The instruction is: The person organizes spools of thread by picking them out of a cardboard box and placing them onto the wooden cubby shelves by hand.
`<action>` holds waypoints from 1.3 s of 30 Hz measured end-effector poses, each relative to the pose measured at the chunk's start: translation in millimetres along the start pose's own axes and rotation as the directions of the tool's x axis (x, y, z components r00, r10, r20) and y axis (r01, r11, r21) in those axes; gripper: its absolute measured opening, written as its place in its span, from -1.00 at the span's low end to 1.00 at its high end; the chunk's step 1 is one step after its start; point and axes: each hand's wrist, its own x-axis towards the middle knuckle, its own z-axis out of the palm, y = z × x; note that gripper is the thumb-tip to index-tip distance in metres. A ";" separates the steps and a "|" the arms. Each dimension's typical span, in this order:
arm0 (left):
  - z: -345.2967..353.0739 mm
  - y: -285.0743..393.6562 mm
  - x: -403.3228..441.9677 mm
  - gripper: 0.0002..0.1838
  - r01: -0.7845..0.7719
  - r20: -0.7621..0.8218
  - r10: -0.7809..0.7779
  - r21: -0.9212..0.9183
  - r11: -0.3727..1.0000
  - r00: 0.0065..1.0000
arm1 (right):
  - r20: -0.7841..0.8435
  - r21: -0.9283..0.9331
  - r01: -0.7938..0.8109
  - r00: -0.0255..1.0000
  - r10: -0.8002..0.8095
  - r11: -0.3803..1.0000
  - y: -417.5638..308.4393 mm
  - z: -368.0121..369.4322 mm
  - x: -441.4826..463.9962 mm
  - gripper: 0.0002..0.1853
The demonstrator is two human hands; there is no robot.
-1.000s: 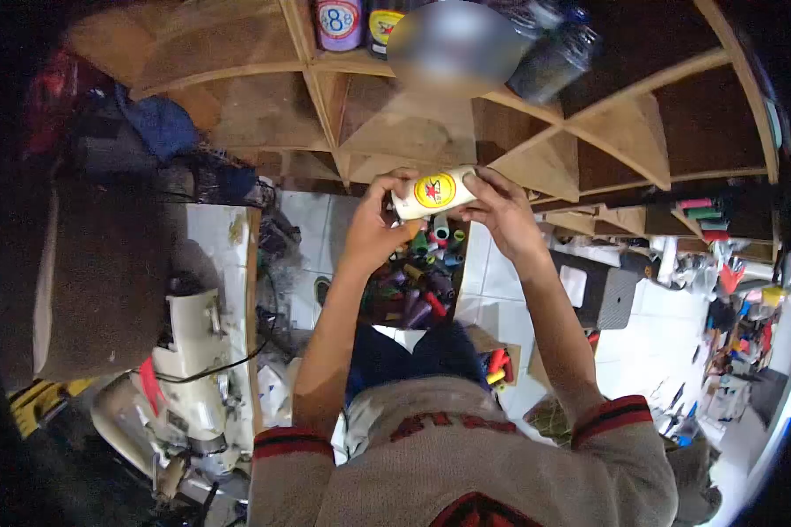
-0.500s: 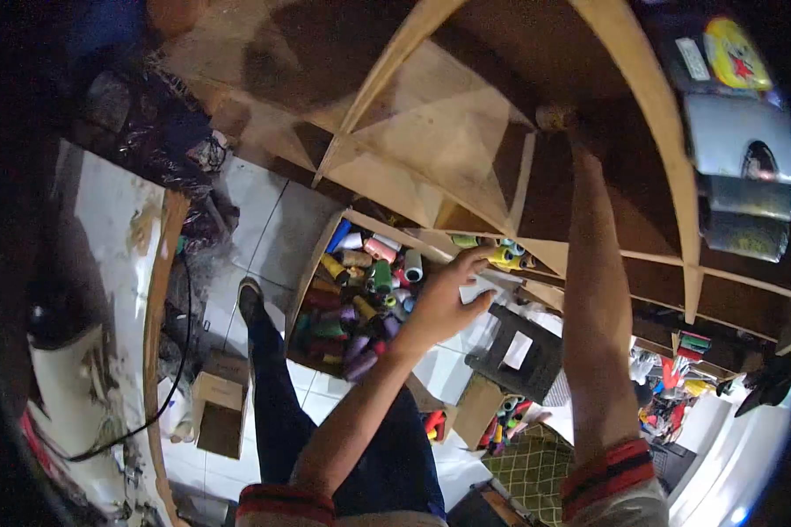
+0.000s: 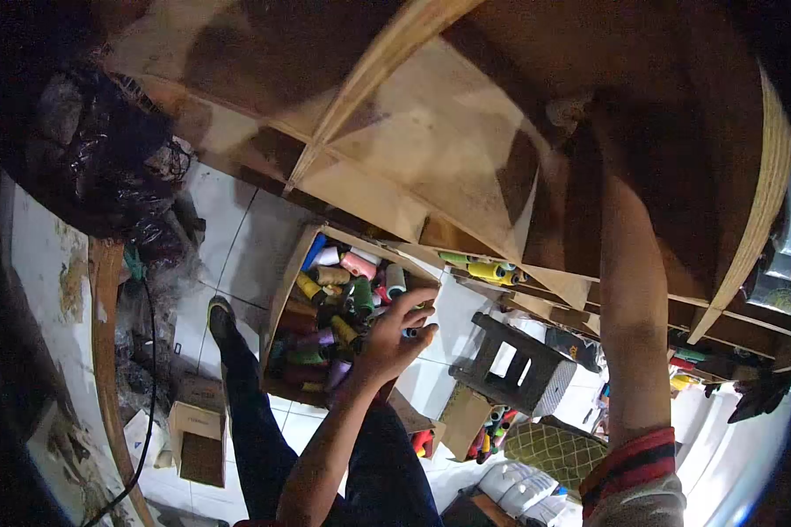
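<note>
My left hand (image 3: 400, 338) hangs in front of an open cardboard box (image 3: 283, 303), its fingers bent and apart, with nothing visible in its grasp. Thread spools (image 3: 360, 296) in many colours fill that box, among them green, pink, yellow, white and purple ones. My right arm reaches up into a dark compartment of the wooden shelf (image 3: 431, 105). At its end, my right hand (image 3: 591, 107) is in deep shadow, beside or around a pale rounded object (image 3: 568, 111). Its fingers cannot be made out.
Yellow spools (image 3: 492, 271) lie in a lower shelf compartment. A dark stool (image 3: 510, 364) stands on the tiled floor near a smaller spool box (image 3: 461, 422). An open carton (image 3: 199, 439) is at the left. A black cable (image 3: 153, 378) hangs beside a worn white panel (image 3: 48, 233).
The view has shifted, bringing the shelf closer. My left hand has moved down and left, nearer the spool box. My right hand stays up in the compartment.
</note>
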 end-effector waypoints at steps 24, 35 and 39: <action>-138.7 -95.6 -46.7 -0.71 0.234 -0.330 -0.139 0.268 0.935 0.934 | 0.163 0.980 -0.147 0.980 -0.116 0.130 -151.7 -36.3 -251.5 -0.79; -174.0 -191.1 -75.3 -0.60 0.364 -0.206 -0.378 0.834 0.414 0.902 | 0.603 0.695 -0.361 0.764 -0.231 0.621 -221.9 104.2 -578.8 -0.56; -151.1 -187.5 -80.8 -0.49 0.122 -0.015 -0.435 0.968 0.219 0.900 | 0.970 0.242 -0.521 0.125 -0.207 0.818 -241.2 90.6 -589.0 -0.41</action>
